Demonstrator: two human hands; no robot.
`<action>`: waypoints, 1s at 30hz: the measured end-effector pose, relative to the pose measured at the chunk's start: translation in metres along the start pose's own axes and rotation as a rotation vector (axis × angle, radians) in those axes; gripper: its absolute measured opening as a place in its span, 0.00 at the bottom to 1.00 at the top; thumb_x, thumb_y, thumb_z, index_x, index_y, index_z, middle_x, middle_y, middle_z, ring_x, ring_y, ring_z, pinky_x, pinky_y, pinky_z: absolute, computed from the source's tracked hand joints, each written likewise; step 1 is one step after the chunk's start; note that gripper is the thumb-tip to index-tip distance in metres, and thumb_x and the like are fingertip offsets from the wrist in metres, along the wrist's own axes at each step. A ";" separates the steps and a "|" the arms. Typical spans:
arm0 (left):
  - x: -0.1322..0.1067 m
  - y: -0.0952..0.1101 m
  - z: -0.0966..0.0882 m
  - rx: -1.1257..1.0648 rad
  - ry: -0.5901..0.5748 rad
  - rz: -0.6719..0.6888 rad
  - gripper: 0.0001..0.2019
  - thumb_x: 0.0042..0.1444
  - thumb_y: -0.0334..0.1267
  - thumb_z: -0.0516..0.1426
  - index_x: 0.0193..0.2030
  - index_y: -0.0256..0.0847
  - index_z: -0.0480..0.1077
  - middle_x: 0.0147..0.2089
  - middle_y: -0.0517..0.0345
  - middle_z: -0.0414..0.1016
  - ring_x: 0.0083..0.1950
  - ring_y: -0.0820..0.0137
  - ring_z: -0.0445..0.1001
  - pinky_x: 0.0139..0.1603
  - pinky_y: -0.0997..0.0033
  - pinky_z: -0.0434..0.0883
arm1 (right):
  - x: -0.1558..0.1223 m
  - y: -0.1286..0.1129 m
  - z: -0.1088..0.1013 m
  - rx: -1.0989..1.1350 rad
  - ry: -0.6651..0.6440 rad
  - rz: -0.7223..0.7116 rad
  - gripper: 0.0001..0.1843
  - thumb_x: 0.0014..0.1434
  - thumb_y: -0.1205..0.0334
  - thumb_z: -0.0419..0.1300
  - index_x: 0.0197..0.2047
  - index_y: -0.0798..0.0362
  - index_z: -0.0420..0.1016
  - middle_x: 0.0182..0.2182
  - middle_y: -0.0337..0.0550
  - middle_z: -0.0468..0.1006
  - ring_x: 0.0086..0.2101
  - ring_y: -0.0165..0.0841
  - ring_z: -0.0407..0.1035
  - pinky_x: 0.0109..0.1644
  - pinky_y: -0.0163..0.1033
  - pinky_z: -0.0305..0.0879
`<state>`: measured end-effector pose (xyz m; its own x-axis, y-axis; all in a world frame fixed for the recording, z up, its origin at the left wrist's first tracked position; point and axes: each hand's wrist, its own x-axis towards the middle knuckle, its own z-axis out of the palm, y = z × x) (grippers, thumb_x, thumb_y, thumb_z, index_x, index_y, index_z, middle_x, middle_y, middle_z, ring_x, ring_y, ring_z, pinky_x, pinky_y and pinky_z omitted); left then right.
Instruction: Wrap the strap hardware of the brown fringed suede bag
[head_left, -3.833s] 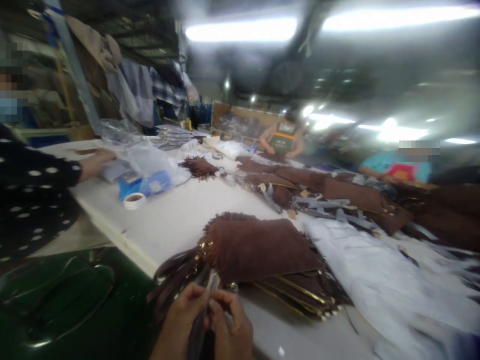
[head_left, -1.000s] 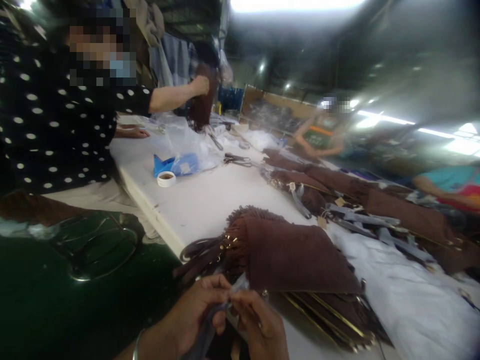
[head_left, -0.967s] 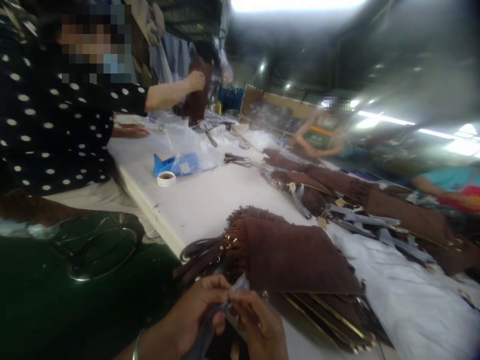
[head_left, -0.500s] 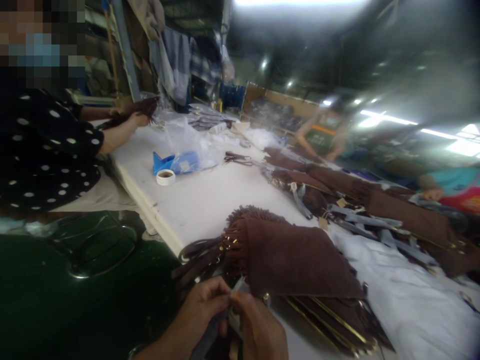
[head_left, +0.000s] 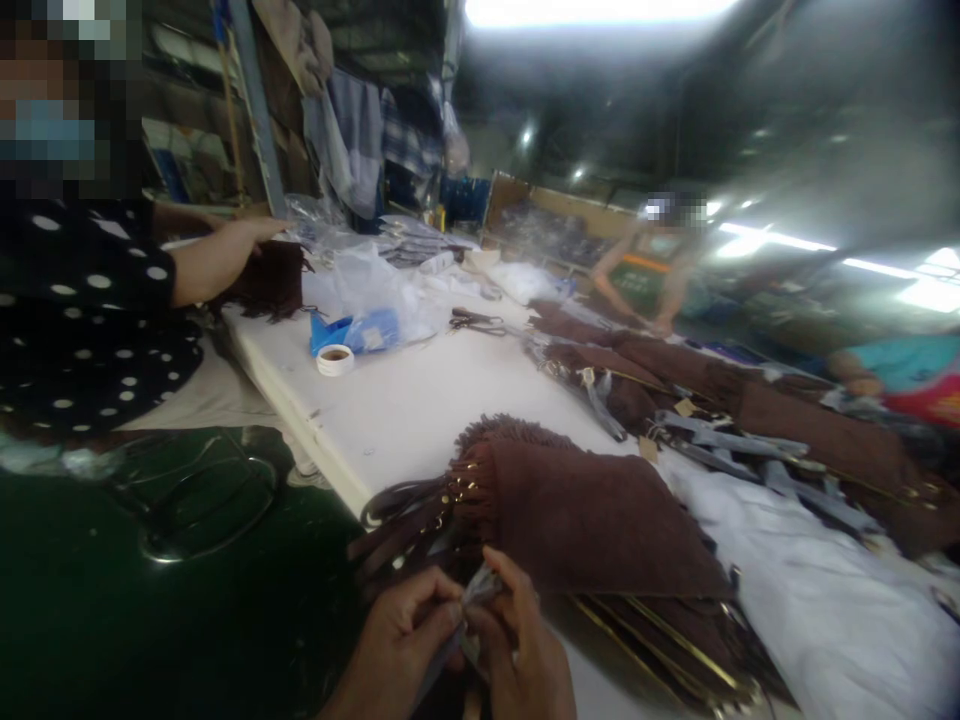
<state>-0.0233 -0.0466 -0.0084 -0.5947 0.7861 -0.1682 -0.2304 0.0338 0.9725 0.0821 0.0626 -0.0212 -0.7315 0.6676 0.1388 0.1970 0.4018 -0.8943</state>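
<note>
Both hands, left hand and right hand, pinch a thin clear-wrapped strap between them at the table's near edge, just before the brown fringed bag stack, its length running down-left.

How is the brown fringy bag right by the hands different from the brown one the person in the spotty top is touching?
The near brown bag lies flat on the white table, on top of a stack, showing gold trim; the far brown piece sits bunched at the table's corner under a co-worker's hand. The near bag looks bigger, being closer. Both are dark brown and fringed.
</note>
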 end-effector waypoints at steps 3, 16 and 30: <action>0.001 0.000 -0.001 -0.007 -0.017 -0.028 0.13 0.59 0.46 0.56 0.35 0.36 0.73 0.22 0.58 0.73 0.24 0.71 0.67 0.27 0.75 0.60 | 0.001 0.002 0.001 0.039 -0.008 0.011 0.21 0.64 0.53 0.55 0.59 0.46 0.67 0.23 0.30 0.72 0.22 0.28 0.68 0.28 0.28 0.64; -0.003 0.003 0.000 -0.076 -0.027 -0.015 0.16 0.54 0.51 0.61 0.34 0.37 0.72 0.27 0.54 0.75 0.29 0.67 0.71 0.31 0.73 0.64 | 0.000 -0.008 0.002 0.072 0.066 -0.023 0.23 0.62 0.50 0.56 0.58 0.47 0.69 0.25 0.33 0.77 0.24 0.31 0.72 0.31 0.31 0.67; 0.001 -0.003 0.005 -0.486 -0.031 -0.224 0.16 0.54 0.46 0.65 0.30 0.34 0.72 0.22 0.56 0.71 0.24 0.75 0.65 0.30 0.78 0.60 | -0.013 0.006 0.028 0.376 0.210 0.063 0.30 0.63 0.49 0.55 0.64 0.55 0.61 0.24 0.37 0.75 0.22 0.31 0.67 0.26 0.34 0.65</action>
<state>-0.0197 -0.0427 -0.0113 -0.4688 0.8107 -0.3508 -0.6835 -0.0813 0.7254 0.0745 0.0386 -0.0409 -0.5693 0.8121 0.1281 -0.0428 0.1263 -0.9911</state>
